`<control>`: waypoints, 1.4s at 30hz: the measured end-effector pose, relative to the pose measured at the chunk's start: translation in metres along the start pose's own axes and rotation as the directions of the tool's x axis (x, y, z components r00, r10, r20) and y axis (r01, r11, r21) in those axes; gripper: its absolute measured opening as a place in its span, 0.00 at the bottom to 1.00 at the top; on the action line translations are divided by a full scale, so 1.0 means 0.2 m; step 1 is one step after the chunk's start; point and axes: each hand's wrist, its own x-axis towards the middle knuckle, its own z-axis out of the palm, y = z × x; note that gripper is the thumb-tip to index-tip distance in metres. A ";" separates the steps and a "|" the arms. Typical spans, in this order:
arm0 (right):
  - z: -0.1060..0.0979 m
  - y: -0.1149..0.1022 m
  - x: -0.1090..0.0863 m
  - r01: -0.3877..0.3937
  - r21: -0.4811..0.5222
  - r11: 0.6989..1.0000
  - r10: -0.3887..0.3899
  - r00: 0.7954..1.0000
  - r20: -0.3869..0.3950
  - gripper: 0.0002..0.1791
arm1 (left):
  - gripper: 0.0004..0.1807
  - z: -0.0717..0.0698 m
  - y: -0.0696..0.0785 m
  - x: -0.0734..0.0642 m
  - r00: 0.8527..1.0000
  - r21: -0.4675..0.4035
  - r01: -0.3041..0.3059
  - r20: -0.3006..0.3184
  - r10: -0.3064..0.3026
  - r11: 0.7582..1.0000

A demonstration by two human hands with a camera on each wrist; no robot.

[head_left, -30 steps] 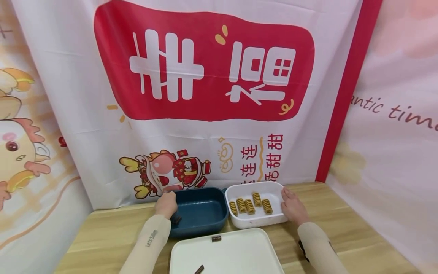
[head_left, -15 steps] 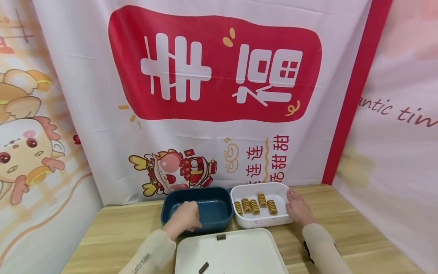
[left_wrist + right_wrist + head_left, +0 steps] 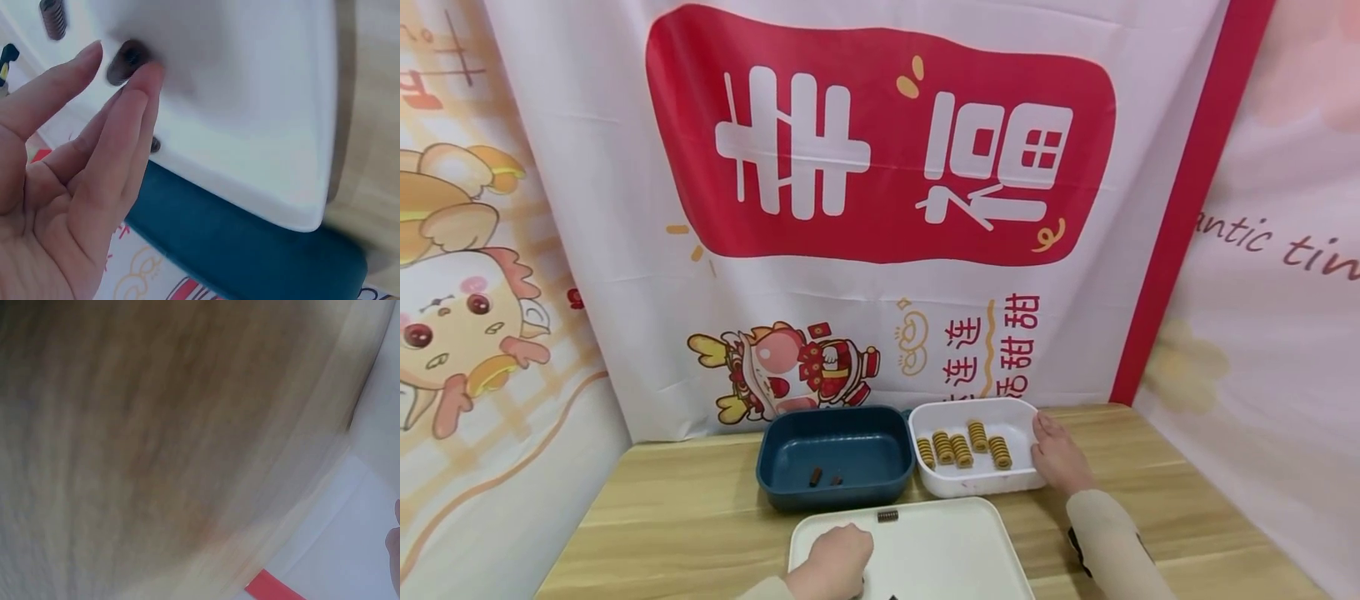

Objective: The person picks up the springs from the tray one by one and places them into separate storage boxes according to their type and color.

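My left hand (image 3: 835,560) is low over the cream tray (image 3: 947,554). In the left wrist view its thumb and straight fingers stand apart around a dark brown ridged roll (image 3: 127,62), fingertips right at it. Another dark roll (image 3: 887,516) lies by the tray's far edge. Two small dark pieces (image 3: 816,477) lie in the blue container (image 3: 835,499). My right hand (image 3: 1060,454) grips the right wall of the white container (image 3: 981,485), which holds several yellow-brown ridged rolls (image 3: 961,451). The right wrist view shows mostly blurred wood and a bit of that hand at its edge.
Both containers stand side by side on the wooden table (image 3: 647,517), just behind the tray. A printed white and red cloth (image 3: 880,283) hangs directly behind them. Other printed cloths (image 3: 1277,333) enclose the table's sides.
My left hand has left the blue container's left side, crossed over it and come down to the tray. My right hand stays on the white container.
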 end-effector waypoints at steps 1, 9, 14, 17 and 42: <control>0.00 0.00 0.00 0.000 -0.003 1.000 0.000 1.000 0.000 0.27 | 0.09 0.01 0.00 0.00 1.000 -0.001 0.001 0.001 -0.001 1.000; 0.00 0.01 -0.01 -0.001 -0.003 1.000 0.001 1.000 0.006 0.28 | 0.09 0.03 0.02 0.00 0.999 0.049 -0.013 -0.035 0.015 0.999; 0.01 0.01 -0.01 -0.003 0.000 1.000 0.003 1.000 0.003 0.28 | 0.07 0.04 0.03 0.00 0.999 0.064 -0.021 -0.036 0.023 0.998; 0.02 0.01 -0.01 0.002 -0.003 1.000 -0.002 1.000 0.003 0.28 | 0.06 0.03 0.03 -0.01 1.000 0.048 -0.017 -0.017 0.017 0.999; 0.00 0.01 0.00 0.018 0.015 1.000 -0.018 1.000 -0.022 0.28 | 0.14 -0.24 -0.06 -0.10 0.876 -0.889 0.116 0.302 0.377 0.442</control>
